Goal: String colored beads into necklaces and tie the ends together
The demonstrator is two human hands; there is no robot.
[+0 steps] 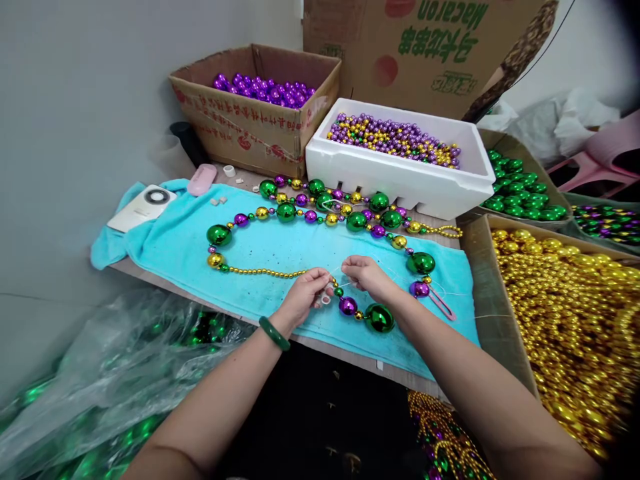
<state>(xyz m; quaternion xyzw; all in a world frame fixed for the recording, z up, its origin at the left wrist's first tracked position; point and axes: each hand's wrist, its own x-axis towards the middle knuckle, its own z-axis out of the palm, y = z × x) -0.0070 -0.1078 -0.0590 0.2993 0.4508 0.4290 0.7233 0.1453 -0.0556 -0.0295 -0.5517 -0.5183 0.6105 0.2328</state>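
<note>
A beaded necklace (286, 212) of green, purple and gold balls lies in a loop on a turquoise towel (260, 247). My left hand (305, 293) is closed in a pinch where the small gold beads meet a green bead, with white wrapping on a finger. Beside it, my right hand (369, 277) pinches a thin white string (343, 285) that runs between both hands. Just below the hands are a purple bead (348, 306) and a large green bead (380, 318). A pink elongated loop (443, 304) lies by the purple bead at right. Fingertips partly hide the string.
Behind the towel, a second bead strand (316, 187) lies before a white foam box (400, 183) of small beads. A cardboard box (240, 123) holds purple balls. At right, another box (510, 320) holds gold bead strands. A white device (137, 212) and pink case (202, 179) sit left.
</note>
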